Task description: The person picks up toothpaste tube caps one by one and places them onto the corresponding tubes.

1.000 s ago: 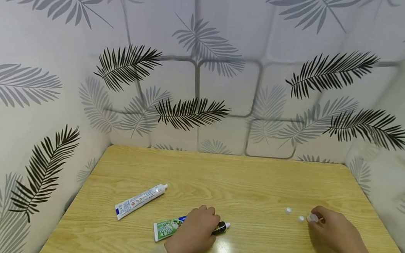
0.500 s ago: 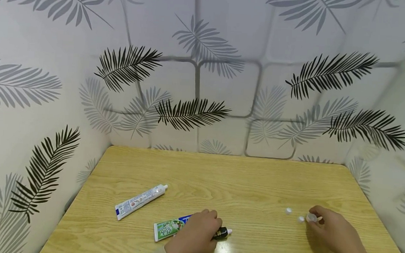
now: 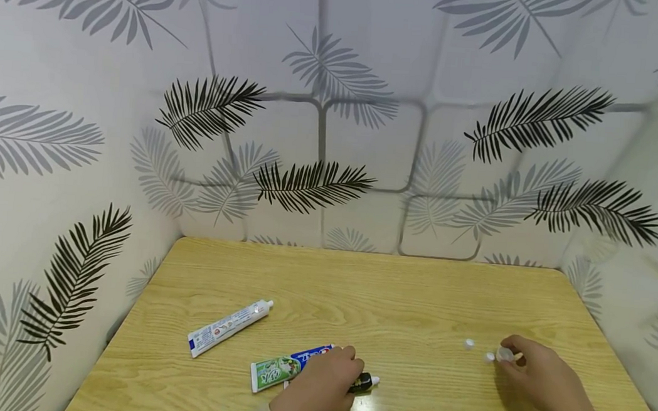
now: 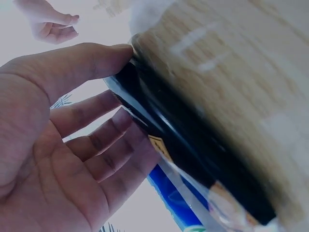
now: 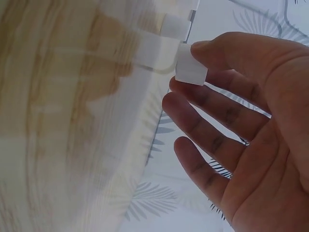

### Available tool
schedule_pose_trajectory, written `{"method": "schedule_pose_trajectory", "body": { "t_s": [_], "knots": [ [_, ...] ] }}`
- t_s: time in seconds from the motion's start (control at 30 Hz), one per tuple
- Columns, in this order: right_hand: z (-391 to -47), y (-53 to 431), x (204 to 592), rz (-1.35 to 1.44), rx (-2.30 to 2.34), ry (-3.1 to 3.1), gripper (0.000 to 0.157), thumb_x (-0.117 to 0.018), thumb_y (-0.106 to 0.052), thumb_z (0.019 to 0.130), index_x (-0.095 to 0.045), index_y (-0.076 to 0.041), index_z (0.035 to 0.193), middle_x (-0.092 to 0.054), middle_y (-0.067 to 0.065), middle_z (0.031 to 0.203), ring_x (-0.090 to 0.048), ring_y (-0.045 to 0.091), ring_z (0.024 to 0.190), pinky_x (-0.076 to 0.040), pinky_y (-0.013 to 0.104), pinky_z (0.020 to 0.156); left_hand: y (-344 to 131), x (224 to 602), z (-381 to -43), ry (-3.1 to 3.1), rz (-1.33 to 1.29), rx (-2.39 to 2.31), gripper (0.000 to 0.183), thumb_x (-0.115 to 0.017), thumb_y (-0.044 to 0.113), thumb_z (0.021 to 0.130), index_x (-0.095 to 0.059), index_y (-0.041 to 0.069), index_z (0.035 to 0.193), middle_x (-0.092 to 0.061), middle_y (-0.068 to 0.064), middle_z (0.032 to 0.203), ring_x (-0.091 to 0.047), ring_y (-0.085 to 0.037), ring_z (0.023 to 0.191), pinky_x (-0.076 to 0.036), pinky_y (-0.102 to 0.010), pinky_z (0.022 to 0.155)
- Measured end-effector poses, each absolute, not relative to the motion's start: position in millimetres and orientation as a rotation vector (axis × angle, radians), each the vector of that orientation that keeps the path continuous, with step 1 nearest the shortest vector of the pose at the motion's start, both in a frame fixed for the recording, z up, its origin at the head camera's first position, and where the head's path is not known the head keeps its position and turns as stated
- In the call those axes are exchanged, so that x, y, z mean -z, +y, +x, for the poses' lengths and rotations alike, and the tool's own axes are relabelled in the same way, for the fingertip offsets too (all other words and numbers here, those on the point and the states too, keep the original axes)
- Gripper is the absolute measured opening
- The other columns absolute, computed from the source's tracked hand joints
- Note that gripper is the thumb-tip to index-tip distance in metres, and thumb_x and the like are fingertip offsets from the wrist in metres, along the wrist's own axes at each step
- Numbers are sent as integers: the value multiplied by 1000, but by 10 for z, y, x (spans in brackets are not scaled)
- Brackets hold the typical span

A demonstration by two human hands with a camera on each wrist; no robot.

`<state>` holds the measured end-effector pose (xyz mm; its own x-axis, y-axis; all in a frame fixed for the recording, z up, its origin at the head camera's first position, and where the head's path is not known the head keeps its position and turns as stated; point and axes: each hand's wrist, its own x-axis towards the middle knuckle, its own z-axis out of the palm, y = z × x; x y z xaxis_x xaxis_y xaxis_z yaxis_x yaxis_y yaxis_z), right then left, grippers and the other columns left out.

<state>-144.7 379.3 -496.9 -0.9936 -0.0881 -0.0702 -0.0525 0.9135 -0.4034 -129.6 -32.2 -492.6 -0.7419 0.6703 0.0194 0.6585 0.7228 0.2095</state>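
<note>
My left hand [image 3: 324, 384] grips a black toothpaste tube [image 3: 362, 382] low over the table, its white nozzle pointing right. In the left wrist view, thumb and fingers lie on opposite edges of that tube. Just left of this hand are a green toothpaste tube [image 3: 273, 374] and a blue one [image 3: 310, 355], side by side and partly covered by the hand. At the right, my right hand [image 3: 544, 379] pinches a white cap [image 5: 190, 66] between thumb and fingertips at the tabletop. Two more white caps, a nearer one [image 3: 489, 357] and a farther one [image 3: 469, 343], stand left of it.
A white toothpaste tube [image 3: 231, 327] lies slanted at the left of the wooden table [image 3: 358, 289]. Leaf-patterned walls [image 3: 362, 223] enclose the table at the back and both sides.
The left hand has slid slightly right with the black tube, uncovering more of the blue tube. My right hand has shifted its cap slightly left, closer to the other caps.
</note>
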Motion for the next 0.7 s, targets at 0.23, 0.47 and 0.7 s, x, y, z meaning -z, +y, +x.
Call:
{"method": "schedule_pose_trajectory", "body": {
  "t_s": [0.23, 0.47, 0.7],
  "knots": [
    [-1390, 3666, 4938, -140, 665, 3047, 35, -74, -36, 100, -73, -9, 123, -77, 6, 115, -70, 21, 92, -58, 44, 71, -300, 4925, -1289, 2844, 1074, -275, 20, -78, 6, 85, -73, 16, 101, -58, 6, 88, -47, -7, 72, -40, -23, 58],
    [-1364, 3541, 4915, -205, 669, 3129, 31, -77, -30, 97, -74, -10, 121, -75, 3, 109, -69, 19, 90, -55, 39, 69, -322, 4942, -1264, 2860, 1110, -303, 18, -77, 2, 84, -73, 15, 95, -59, 6, 86, -49, -5, 74, -44, -21, 64],
    [-1344, 3453, 4908, -280, 683, 3187, 30, -80, -26, 95, -75, -10, 119, -73, -1, 105, -69, 19, 87, -53, 35, 66, -361, 4962, -1240, 2902, 1203, -329, 15, -77, 2, 85, -71, 16, 83, -55, 7, 80, -45, -4, 70, -42, -19, 64]
  ]
}}
